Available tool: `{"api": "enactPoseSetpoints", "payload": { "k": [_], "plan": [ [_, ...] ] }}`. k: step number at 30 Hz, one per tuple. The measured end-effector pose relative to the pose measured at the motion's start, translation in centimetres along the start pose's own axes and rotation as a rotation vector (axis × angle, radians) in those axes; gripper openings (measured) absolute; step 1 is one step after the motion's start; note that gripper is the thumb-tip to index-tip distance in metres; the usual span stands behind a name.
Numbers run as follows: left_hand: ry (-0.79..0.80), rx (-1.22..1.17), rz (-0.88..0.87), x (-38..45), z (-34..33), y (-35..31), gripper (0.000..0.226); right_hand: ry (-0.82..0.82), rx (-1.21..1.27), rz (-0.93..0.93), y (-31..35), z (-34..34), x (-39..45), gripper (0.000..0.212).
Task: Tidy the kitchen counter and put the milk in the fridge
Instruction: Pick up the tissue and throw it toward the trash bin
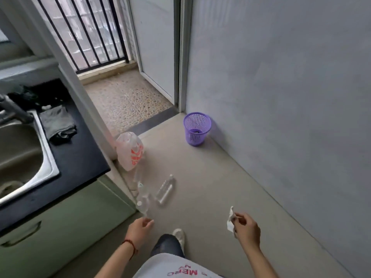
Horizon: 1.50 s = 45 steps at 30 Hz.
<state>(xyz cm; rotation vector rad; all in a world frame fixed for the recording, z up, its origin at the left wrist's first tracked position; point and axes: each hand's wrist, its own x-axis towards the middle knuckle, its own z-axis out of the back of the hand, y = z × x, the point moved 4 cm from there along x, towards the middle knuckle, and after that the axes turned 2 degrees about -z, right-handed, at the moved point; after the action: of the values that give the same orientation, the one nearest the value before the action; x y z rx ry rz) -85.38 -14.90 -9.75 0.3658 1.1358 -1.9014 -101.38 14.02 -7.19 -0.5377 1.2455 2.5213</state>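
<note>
The right hand (246, 227) pinches a crumpled tissue (230, 221) in its fingers, well short of the purple bin (197, 128) (likely its destination); light, soft, any pinch holds it. The left hand (139, 227) hangs loosely curled, holding nothing.

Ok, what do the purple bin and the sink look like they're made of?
The purple bin looks like moulded plastic: uniform colour, open mesh walls. The sink seems to be brushed stainless steel, judging by its dull grey metallic sheen and thin raised rim.
</note>
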Motion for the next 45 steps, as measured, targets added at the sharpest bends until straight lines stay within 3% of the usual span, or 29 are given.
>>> {"api": "enactPoseSetpoints", "payload": {
  "k": [5,13,24,28,30,45],
  "plan": [
    [0.057,0.109,-0.133,8.4,2.5,-10.0,0.028,-0.046,-0.001,-0.053,4.3,-0.5,5.9,0.005],
    [-0.002,0.069,-0.197,20.4,5.3,-21.6,0.029,-0.059,-0.007,-0.151,8.7,-2.4,16.2,0.007],
    [-0.073,0.012,-0.074,32.7,7.9,-29.0,0.025,0.075,-0.084,-0.014,24.4,-5.2,35.3,0.005],
    [-0.081,0.016,-0.043,35.8,8.9,-31.4,0.026,0.102,-0.110,0.045,30.2,-6.5,39.9,0.010],
    [-0.086,-0.003,-0.031,37.4,9.1,-32.4,0.027,0.116,-0.101,0.044,32.0,-7.6,41.5,0.003],
    [0.072,0.159,-0.090,53.5,14.9,-41.8,0.028,0.120,-0.126,0.014,45.7,-16.9,54.0,0.020]
  ]
}}
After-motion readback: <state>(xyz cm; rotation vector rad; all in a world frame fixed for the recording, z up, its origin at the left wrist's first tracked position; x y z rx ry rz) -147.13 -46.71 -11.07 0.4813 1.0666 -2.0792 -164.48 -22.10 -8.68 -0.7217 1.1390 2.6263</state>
